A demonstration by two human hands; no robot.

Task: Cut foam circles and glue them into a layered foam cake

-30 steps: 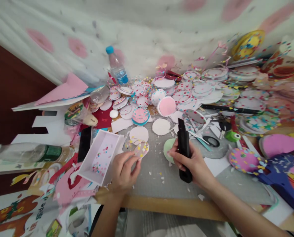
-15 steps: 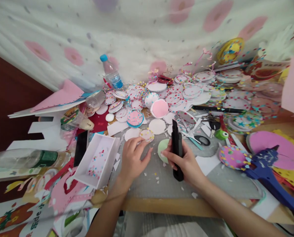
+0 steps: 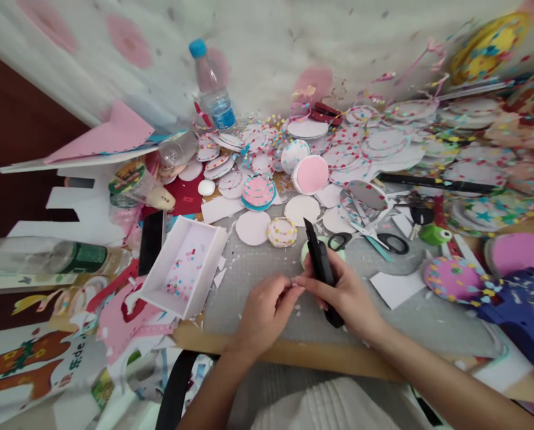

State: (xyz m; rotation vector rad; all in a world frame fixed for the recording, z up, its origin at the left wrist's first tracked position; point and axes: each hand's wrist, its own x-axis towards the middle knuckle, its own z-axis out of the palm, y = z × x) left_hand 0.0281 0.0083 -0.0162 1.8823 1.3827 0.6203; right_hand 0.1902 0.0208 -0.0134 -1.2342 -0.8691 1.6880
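Observation:
My right hand [image 3: 343, 298] is wrapped round a black utility knife [image 3: 321, 269], its tip pointing up and away from me. The fingers of my left hand [image 3: 269, 307] are pinched together, meeting the right thumb and forefinger. Whatever is between them is too small to make out. Partly behind the knife lies a pale green disc [image 3: 310, 251]. Just beyond my hands, a small disc with yellow dots [image 3: 282, 232] rests on the grey mat [image 3: 244, 269], beside a plain white disc [image 3: 253, 228]. Black-handled scissors [image 3: 395, 242] lie past the right hand.
A white box [image 3: 184, 269] holding small confetti dots stands at left, next to a phone [image 3: 151, 242]. Many decorated discs pile up along the back, near a water bottle [image 3: 215, 89]. A blue glue gun [image 3: 518, 316] lies at right. Paper scraps are scattered about.
My left hand has left the yellow-dotted disc and come across to my right fingers, closing into a pinch. My right hand keeps the knife. The view has shifted.

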